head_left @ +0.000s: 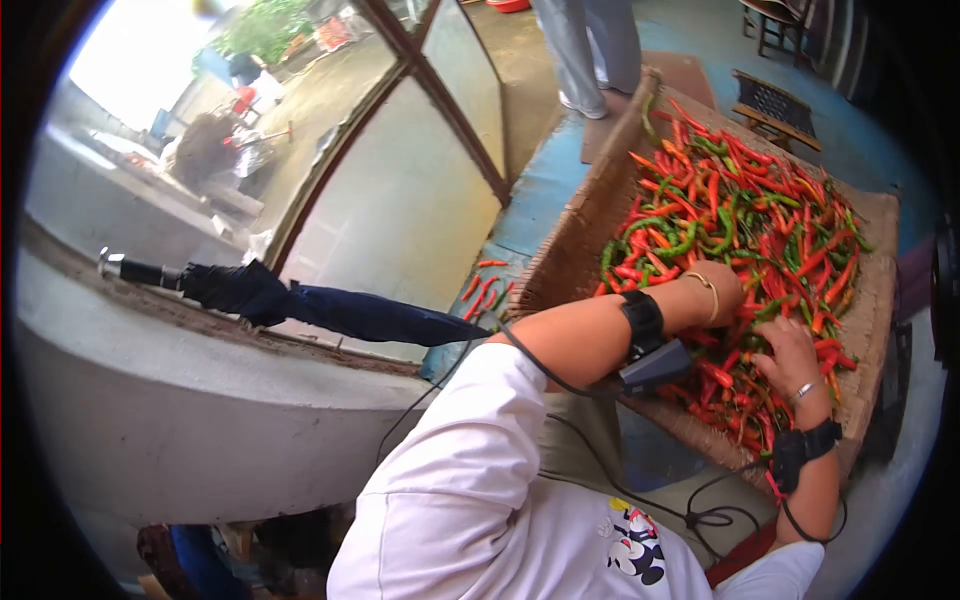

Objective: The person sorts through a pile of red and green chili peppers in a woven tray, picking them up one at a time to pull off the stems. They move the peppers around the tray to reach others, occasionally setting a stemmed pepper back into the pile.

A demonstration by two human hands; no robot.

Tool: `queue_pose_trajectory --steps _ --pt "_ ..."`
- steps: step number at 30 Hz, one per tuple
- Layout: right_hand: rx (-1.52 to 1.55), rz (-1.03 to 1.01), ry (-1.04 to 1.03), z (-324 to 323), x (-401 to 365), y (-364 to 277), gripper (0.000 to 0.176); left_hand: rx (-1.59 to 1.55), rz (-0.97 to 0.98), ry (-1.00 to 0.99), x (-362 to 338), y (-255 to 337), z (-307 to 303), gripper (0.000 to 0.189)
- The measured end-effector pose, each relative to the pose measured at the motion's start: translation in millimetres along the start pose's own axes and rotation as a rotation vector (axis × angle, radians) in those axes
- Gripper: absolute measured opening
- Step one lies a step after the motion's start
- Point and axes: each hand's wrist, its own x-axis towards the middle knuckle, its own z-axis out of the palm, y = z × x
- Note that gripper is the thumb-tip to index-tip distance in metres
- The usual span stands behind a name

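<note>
Red, orange and green chili peppers [770, 240] lie heaped in a large woven basket tray [565, 235]. My left hand [718, 290], with a gold bracelet at the wrist, reaches into the middle of the heap, palm side down. Its fingers are hidden behind the back of the hand and among the peppers. My right hand [790, 355], wearing a silver bracelet, rests on the peppers nearer to me. Its thumb stands apart from its fingers, and I see nothing clearly gripped there. Both forearms carry black strapped devices with cables.
Several loose red chilies [482, 292] lie on the blue floor left of the basket. A folded dark umbrella [370, 312] leans along the ledge by a glass-paned door [400, 190]. Another person's legs [590, 50] stand beyond the basket, near a low stool [775, 108].
</note>
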Motion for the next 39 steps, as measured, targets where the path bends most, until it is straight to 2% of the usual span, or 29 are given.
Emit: queue_pose_trajectory --steps 4,8,10,11,12,13,14,17,18,20,22,24,25,26,28,32,33,34,36,37,38,39 --pt "-0.045 -0.075 0.115 13.9 0.8 14.9 0.016 -0.03 -0.05 0.01 -4.2 6.5 -8.5 0.026" --pt "-0.031 0.018 0.175 6.4 -0.8 18.6 0.014 -0.119 -0.047 0.143 2.5 -3.9 -6.1 0.029" --pt "0.158 0.157 0.138 -3.1 -0.1 19.3 0.013 -0.268 -0.046 0.185 3.9 -5.4 -8.1 0.03" --pt "0.158 0.168 0.14 -4.6 -1.3 23.4 0.013 -0.328 0.011 0.232 2.1 -5.9 -9.2 0.027" --pt "0.39 0.24 0.119 -5.8 -2.1 27.4 0.013 -0.327 0.016 0.228 0.3 -4.8 -11.1 0.027" --pt "0.622 0.309 0.096 -6.8 -2.4 30.4 0.013 -0.492 0.01 0.214 -1.1 -3.7 -12.6 0.025" --pt "0.623 0.315 0.096 -8.7 -2.9 32.1 0.013 -0.66 0.004 0.198 -1.8 -3.1 -12.6 0.024" --pt "1.051 0.268 0.079 -24.7 -7.6 32.0 0.012 -0.828 0.006 0.134 -1.5 -1.0 -14.4 0.019" --pt "1.051 0.271 0.079 -28.9 -9.7 31.3 0.012 -0.941 0.002 0.093 -2.8 0.3 -15.3 0.018" --pt "1.195 0.201 0.04 -33.4 -12.2 31.5 0.012 -0.982 0.012 0.092 -3.8 1.0 -19.5 0.016" --pt "1.205 0.164 0.01 -30.6 -13.9 30.9 0.015 -1.025 0.019 0.087 -6.2 1.7 -20.3 0.014" --pt "1.319 0.178 -0.211 -32.3 -14.9 26.1 0.02 -1.117 0.055 0.131 -6.2 2.2 -21.4 0.011" --pt "1.361 0.186 -0.228 -27.1 -14.7 28.4 0.024 -1.196 0.056 0.134 -5.0 1.7 -19.7 0.01" --pt "1.36 0.19 -0.228 -24.9 -13.5 27.8 0.024 -1.198 0.058 0.132 -4.6 3.0 -19.0 0.01" --pt "1.179 0.27 -0.081 -21.8 -5.3 21.6 0.027 -1.335 0.063 0.167 -4.2 4.7 -19.0 0.01" --pt "1.122 0.183 0.105 1.4 4.1 -1.0 0.026 -1.416 0.134 0.154 -6.3 12.9 -18.2 0.013" --pt "0.998 0.131 0.188 9.1 9.3 -1.9 0.02 -1.448 0.179 0.135 -7.2 16.0 -16.7 0.016" --pt "1.001 0.132 0.187 9.8 8.6 -0.7 0.02 -1.478 0.229 0.117 -7.3 18.3 -15.5 0.019" --pt "1.139 0.309 0.056 0.1 5.1 -0.9 0.017 -1.481 0.233 0.128 -3.1 20.1 -8.6 0.026" --pt "1.055 0.403 0.073 -7.7 3.9 0.0 0.016 -1.315 0.232 0.396 1.3 22.1 -3.4 0.028" --pt "1.178 0.481 0.069 -7.4 2.6 8.8 0.018 -1.136 0.225 0.655 3.8 23.7 1.6 0.031" --pt "1.245 0.46 0.152 -7.1 1.2 13.0 0.019 -1.17 0.176 0.551 -0.5 22.9 -1.1 0.031"
